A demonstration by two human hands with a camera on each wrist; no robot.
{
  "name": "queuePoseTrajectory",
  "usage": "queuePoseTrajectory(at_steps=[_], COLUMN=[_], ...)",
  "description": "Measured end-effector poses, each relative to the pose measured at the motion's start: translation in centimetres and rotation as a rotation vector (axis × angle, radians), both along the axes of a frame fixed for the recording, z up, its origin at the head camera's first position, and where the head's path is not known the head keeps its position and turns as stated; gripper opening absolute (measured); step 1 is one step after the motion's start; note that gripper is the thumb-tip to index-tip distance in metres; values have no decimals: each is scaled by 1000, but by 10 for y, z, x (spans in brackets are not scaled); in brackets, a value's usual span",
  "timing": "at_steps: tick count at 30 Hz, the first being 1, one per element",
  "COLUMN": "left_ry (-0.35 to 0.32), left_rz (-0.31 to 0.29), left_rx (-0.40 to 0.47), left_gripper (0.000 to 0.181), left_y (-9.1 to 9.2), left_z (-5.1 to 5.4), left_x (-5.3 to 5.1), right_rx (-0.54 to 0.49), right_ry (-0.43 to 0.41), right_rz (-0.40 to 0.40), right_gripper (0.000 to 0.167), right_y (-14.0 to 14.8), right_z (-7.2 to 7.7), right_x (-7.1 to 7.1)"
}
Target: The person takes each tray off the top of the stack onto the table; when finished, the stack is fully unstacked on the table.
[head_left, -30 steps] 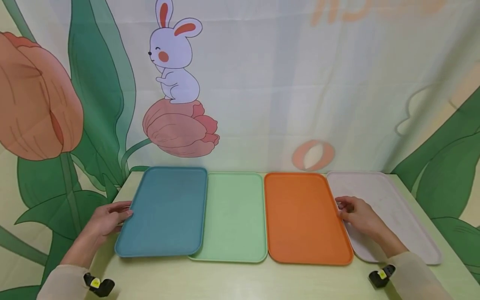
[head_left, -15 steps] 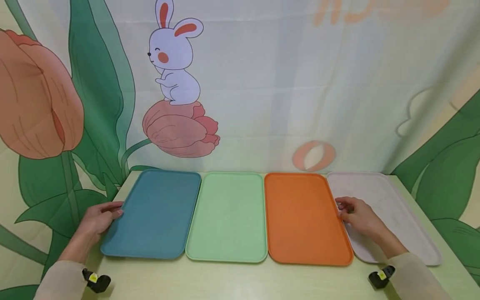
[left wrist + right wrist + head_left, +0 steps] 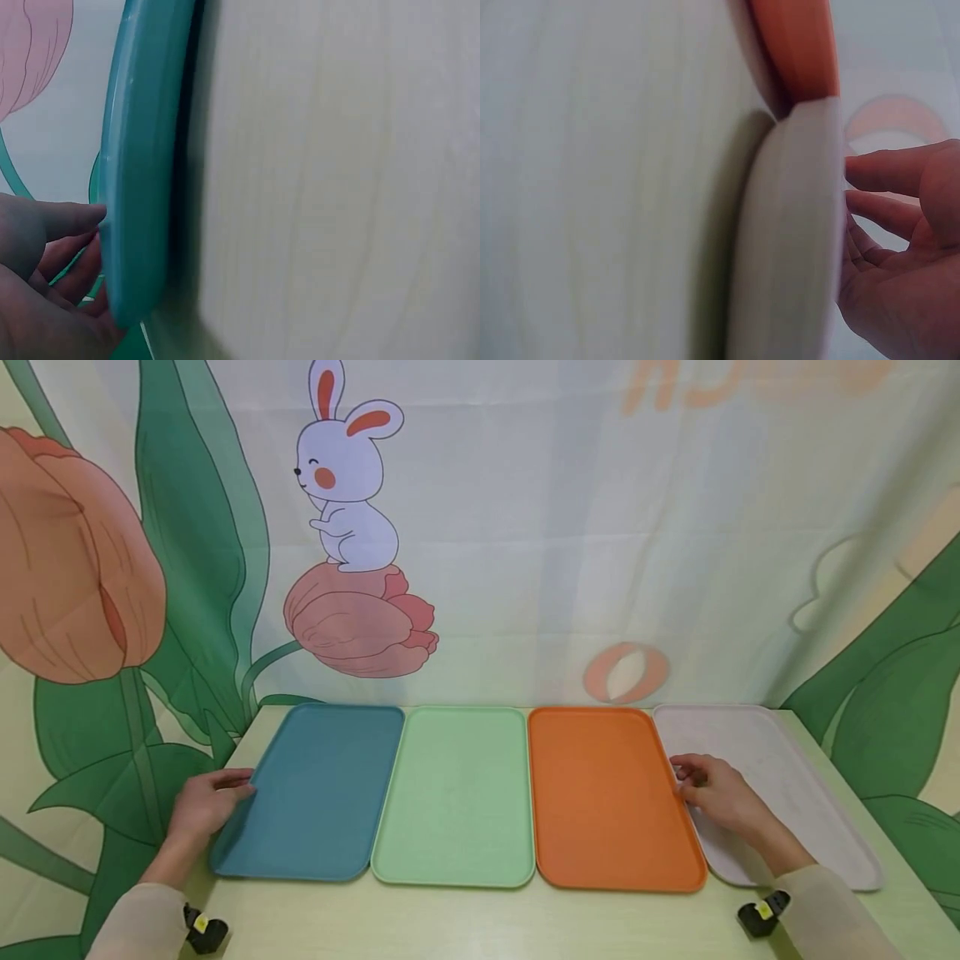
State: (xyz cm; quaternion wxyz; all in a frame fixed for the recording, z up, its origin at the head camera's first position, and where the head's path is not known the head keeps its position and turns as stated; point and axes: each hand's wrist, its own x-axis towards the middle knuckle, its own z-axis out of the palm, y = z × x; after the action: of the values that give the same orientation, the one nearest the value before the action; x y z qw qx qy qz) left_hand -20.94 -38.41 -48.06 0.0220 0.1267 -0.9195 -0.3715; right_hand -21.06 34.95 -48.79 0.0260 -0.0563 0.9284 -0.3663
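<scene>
Four-sided trays lie side by side across the table: a blue tray (image 3: 315, 793), a light green tray (image 3: 457, 797), an orange tray (image 3: 611, 797) and a pale lilac tray (image 3: 780, 777). My left hand (image 3: 206, 802) holds the blue tray's left edge; in the left wrist view its thumb (image 3: 79, 217) meets the rim and the other fingers reach behind it. My right hand (image 3: 723, 793) rests at the seam between the orange and lilac trays. Its fingertips (image 3: 862, 169) touch the lilac rim in the right wrist view.
A pale wooden table (image 3: 480, 922) shows in front of the trays. Behind them hangs a printed curtain (image 3: 510, 527) with a rabbit and tulips. A small black wrist camera (image 3: 206, 931) sits by the left sleeve, another (image 3: 763, 913) by the right.
The blue tray was raised over the green tray's left side; it moved left, came down and shifted slightly right, now lying beside it. My left hand moved with it. My right hand stayed still.
</scene>
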Motion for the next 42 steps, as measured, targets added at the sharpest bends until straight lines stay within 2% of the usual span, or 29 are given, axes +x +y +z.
queuePoseTrajectory(at_steps=[6,11,13,16,20,25,29,34,38,42], left_ry=[-38,-52,-23,45,148,220,230,231,247,269], left_rz=[-72,-180,-215,-238,-245,-274,-322,-415,-495,-570], left_rx=[-71,-152,-199,-265,-285,-233,-207,-209,-235,-236], left_gripper=[50,56,57,54,48,46,48,54,62,70], left_y=[5,5,9,19,36,65,92,125,154,184], left_z=[8,12,16,23,33,50,62,75,89,103], left_x=[1,0,0,0,1,3,4,3,4,6], right_rx=[4,12,16,19,12,16,25,27,31,141], right_ry=[-3,-3,3,16,27,18,19,13,10,130], right_rz=[-5,-8,-7,-4,4,8,-1,-25,6,73], right_gripper=[45,45,45,45,45,46,46,46,47,50], right_y=[0,-2,-2,-1,-1,-3,-3,-2,4,9], right_z=[-1,-2,-3,-3,-5,-5,-2,5,18,40], right_x=[-1,-1,-2,-3,-5,-7,-7,-3,2,3])
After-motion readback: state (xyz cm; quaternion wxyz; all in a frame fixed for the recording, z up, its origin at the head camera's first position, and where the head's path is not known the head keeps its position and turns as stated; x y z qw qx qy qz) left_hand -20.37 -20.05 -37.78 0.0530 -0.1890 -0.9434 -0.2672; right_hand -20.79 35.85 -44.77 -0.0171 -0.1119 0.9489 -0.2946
